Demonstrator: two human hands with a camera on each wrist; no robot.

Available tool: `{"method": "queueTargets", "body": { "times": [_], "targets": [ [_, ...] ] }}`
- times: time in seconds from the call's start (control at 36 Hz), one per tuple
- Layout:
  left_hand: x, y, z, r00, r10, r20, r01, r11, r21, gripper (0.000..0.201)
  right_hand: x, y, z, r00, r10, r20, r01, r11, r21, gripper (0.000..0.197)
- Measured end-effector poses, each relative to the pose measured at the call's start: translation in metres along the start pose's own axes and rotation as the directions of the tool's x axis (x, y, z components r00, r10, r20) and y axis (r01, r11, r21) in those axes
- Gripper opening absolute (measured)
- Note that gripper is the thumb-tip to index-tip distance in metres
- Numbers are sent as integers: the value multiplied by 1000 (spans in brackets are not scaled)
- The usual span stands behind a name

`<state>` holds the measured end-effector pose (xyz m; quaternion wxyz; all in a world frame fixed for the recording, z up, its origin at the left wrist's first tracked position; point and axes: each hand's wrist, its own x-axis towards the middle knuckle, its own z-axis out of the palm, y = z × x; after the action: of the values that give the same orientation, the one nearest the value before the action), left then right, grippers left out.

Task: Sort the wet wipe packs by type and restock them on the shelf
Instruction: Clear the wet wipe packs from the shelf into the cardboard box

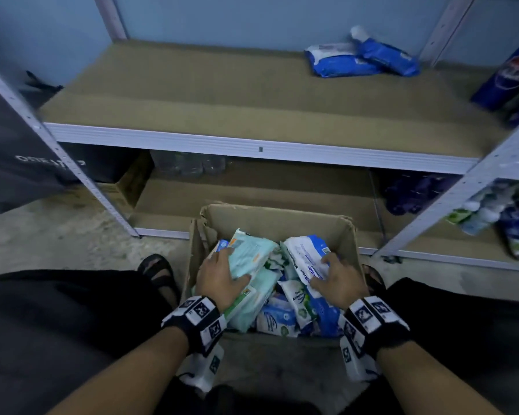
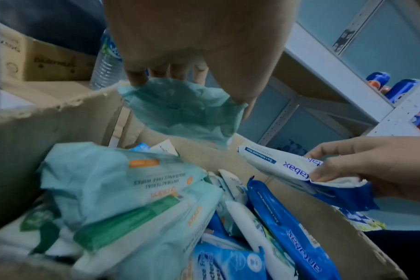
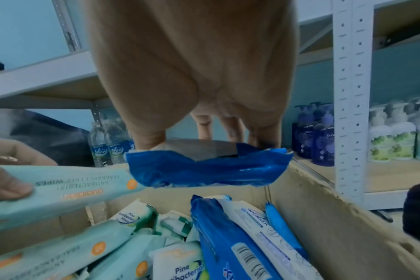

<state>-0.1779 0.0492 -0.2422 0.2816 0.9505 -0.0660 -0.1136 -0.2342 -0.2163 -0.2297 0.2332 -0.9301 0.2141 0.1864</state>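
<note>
A cardboard box (image 1: 270,218) on the floor between my knees holds several wet wipe packs, pale green and blue-and-white. My left hand (image 1: 222,274) grips a pale green pack (image 1: 252,253) at the box's left; this green pack (image 2: 182,111) hangs from my fingers in the left wrist view and shows its side (image 3: 67,187) in the right wrist view. My right hand (image 1: 336,280) pinches a blue-and-white pack (image 1: 307,256) at the right, its blue end (image 3: 204,168) under my fingers and its white face (image 2: 288,166) seen from the left wrist. Two blue packs (image 1: 363,56) lie on the middle shelf (image 1: 192,85), far right.
The shelf's white front rail (image 1: 252,148) crosses above the box. Pump bottles (image 3: 324,136) and water bottles (image 3: 108,145) stand on the low shelves. A blue carton (image 1: 510,82) stands at the far right and a dark bag (image 1: 15,151) hangs at the left.
</note>
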Motion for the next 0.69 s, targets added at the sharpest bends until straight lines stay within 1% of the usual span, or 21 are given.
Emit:
{"method": "queueTargets", "body": {
  "times": [0.08, 0.19, 0.25, 0.31, 0.33, 0.39, 0.44, 0.5, 0.56, 0.61, 0.69],
  "targets": [
    [2, -1, 11, 997, -49, 55, 48, 999, 5, 71, 11, 1, 3, 1000, 2, 22, -1, 998, -56, 55],
    [10, 1, 20, 991, -109, 80, 114, 992, -58, 74, 23, -3, -1, 997, -70, 22, 72, 987, -145, 54],
    [17, 4, 24, 987, -136, 82, 141, 988, -64, 75, 28, -4, -2, 990, -143, 11, 141, 956, -258, 51],
    [23, 10, 27, 984, -160, 82, 166, 983, -77, 75, 30, -3, -2, 976, -218, -9, 195, 890, -411, 45],
    [26, 13, 28, 983, -167, 78, 174, 981, -84, 76, 31, -2, -2, 973, -229, -28, 191, 868, -457, 43],
    [32, 19, 31, 983, -166, 79, 174, 978, -115, 76, 32, 1, -1, 980, -194, -48, 145, 857, -495, 44],
    [40, 23, 35, 985, -126, 117, 142, 980, -137, 72, 36, 3, -1, 992, -130, -4, 112, 873, -475, 46],
    [47, 26, 42, 974, -59, 220, 82, 992, -96, 70, 42, 7, 3, 993, -69, 93, 102, 906, -410, 47],
    [52, 28, 47, 935, 5, 354, 3, 1000, -21, 69, 47, 10, 7, 985, -44, 168, 98, 939, -330, 48],
    [55, 29, 52, 895, 31, 444, -51, 998, 32, 69, 49, 12, 10, 979, -34, 202, 90, 958, -271, 48],
    [61, 30, 54, 882, 43, 469, -84, 994, 65, 68, 54, 15, 12, 979, -32, 202, 76, 973, -216, 50]
  ]
}}
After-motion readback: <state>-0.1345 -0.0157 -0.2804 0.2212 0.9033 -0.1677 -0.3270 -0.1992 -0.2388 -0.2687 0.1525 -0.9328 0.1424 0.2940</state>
